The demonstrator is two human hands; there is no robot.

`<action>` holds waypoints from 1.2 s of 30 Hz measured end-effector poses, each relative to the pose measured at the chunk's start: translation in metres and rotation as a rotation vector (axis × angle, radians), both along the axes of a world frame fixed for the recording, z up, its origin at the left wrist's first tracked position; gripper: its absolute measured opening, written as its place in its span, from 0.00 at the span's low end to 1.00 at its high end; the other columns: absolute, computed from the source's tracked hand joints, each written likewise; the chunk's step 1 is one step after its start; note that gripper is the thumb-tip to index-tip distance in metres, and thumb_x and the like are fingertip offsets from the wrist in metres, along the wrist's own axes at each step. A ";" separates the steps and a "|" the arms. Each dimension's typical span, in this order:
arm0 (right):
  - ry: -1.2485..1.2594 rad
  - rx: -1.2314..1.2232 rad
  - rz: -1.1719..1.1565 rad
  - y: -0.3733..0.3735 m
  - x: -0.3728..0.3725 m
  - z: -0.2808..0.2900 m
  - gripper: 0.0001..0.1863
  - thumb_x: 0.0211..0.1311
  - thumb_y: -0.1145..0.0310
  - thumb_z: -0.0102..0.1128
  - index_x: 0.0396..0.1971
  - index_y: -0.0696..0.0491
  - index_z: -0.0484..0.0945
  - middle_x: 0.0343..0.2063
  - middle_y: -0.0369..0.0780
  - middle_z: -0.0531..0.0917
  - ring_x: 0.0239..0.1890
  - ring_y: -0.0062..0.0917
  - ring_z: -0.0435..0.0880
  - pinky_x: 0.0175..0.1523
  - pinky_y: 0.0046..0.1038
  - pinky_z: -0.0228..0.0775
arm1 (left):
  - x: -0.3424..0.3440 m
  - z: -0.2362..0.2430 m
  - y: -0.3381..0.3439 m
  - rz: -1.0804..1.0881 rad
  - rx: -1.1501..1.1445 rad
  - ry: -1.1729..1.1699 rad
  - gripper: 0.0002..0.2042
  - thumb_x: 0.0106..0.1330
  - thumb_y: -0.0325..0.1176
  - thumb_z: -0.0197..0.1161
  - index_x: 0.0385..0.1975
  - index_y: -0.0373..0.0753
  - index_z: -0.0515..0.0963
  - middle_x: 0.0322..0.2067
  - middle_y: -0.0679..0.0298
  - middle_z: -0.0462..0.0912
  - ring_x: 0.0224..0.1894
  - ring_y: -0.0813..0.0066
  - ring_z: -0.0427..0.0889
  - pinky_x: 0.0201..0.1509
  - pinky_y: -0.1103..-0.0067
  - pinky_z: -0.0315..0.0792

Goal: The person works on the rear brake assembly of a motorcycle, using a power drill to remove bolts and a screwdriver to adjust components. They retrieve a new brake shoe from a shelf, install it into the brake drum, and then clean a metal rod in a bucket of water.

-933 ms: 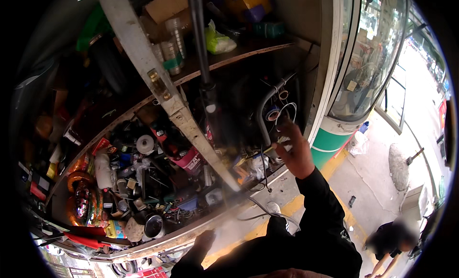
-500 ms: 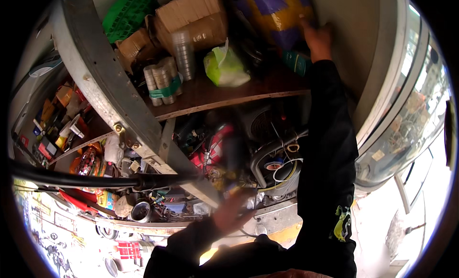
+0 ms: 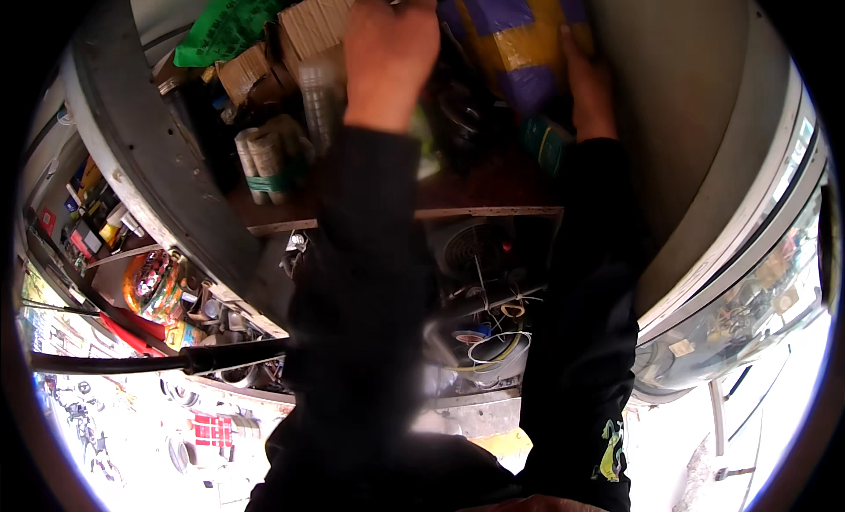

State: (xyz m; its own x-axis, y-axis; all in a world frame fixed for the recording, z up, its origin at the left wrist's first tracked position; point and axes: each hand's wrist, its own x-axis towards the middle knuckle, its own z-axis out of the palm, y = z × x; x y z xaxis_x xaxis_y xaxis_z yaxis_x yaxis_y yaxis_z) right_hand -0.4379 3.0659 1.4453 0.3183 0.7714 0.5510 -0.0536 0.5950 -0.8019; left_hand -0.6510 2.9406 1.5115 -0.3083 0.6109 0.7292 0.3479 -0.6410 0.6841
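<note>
My left hand [image 3: 387, 67] is raised over the upper shelf, at the top edge of the view in front of a torn cardboard box [image 3: 315, 26]. Its fingers are curled round something dark, mostly cut off by the frame. Along the right side of a package [image 3: 510, 50] wrapped in purple and yellow tape lies my right hand [image 3: 593, 94], a finger stretched up against it. Below that hand sits a small dark green box [image 3: 544, 144]. My left wrist and sleeve hide most of a lime-green bag [image 3: 426, 149].
Cylindrical stacks bound with green tape [image 3: 264, 164] stand left on the brown shelf [image 3: 488, 195], under a green bag [image 3: 231, 23]. Metal uprights [image 3: 154, 125] divide it from cluttered shelves at left. Cables and parts fill the compartment below. A curved glass panel [image 3: 739, 323] is at right.
My left hand has risen from the lower compartment to the top of the shelf. My right hand stays beside the taped package. The view has shifted slightly.
</note>
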 end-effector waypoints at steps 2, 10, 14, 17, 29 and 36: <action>0.064 -0.001 0.063 -0.013 -0.014 0.013 0.51 0.53 0.39 0.70 0.67 0.63 0.64 0.66 0.48 0.69 0.69 0.37 0.65 0.70 0.40 0.55 | -0.013 0.033 0.018 -0.370 -0.315 -0.186 0.18 0.71 0.43 0.58 0.57 0.43 0.74 0.47 0.59 0.81 0.48 0.65 0.80 0.49 0.65 0.76; -0.196 -0.234 0.070 0.032 0.021 0.029 0.50 0.50 0.37 0.70 0.67 0.55 0.67 0.66 0.48 0.68 0.71 0.41 0.61 0.65 0.45 0.64 | 0.028 0.029 0.089 -0.390 -0.431 0.208 0.27 0.65 0.48 0.67 0.62 0.45 0.72 0.63 0.59 0.73 0.65 0.60 0.71 0.59 0.54 0.68; -0.171 -0.127 0.141 0.022 -0.013 0.059 0.45 0.52 0.42 0.72 0.64 0.55 0.70 0.63 0.47 0.72 0.66 0.38 0.66 0.57 0.42 0.72 | -0.053 0.042 0.186 -0.643 -0.311 0.140 0.24 0.66 0.47 0.65 0.61 0.49 0.74 0.63 0.62 0.73 0.66 0.63 0.70 0.58 0.51 0.67; -0.150 -0.081 0.089 0.036 0.015 0.060 0.40 0.53 0.46 0.73 0.61 0.55 0.72 0.60 0.45 0.74 0.63 0.36 0.70 0.55 0.39 0.74 | -0.015 0.045 0.157 -0.472 -0.412 0.062 0.23 0.67 0.48 0.63 0.60 0.48 0.75 0.63 0.61 0.73 0.66 0.65 0.68 0.59 0.53 0.67; -0.026 -0.264 0.418 0.032 -0.037 0.035 0.38 0.50 0.48 0.76 0.59 0.51 0.74 0.54 0.39 0.78 0.59 0.32 0.73 0.57 0.38 0.72 | -0.029 0.041 0.155 -0.498 -0.247 -0.027 0.27 0.63 0.45 0.70 0.57 0.34 0.76 0.49 0.57 0.83 0.50 0.61 0.81 0.52 0.64 0.75; -0.067 -0.048 0.265 0.022 -0.022 0.036 0.36 0.53 0.50 0.75 0.58 0.54 0.74 0.53 0.39 0.79 0.57 0.29 0.75 0.54 0.37 0.73 | -0.018 0.071 0.129 -0.227 -0.169 0.241 0.32 0.58 0.38 0.74 0.59 0.30 0.70 0.50 0.51 0.81 0.51 0.57 0.81 0.49 0.63 0.77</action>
State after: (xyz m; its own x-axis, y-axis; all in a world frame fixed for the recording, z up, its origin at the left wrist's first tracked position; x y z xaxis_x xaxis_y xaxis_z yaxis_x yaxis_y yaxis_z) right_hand -0.4603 3.0882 1.4818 0.0656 0.8484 0.5253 -0.1480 0.5288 -0.8357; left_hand -0.6686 3.0696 1.5827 0.0177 0.7619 0.6474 0.3737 -0.6056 0.7026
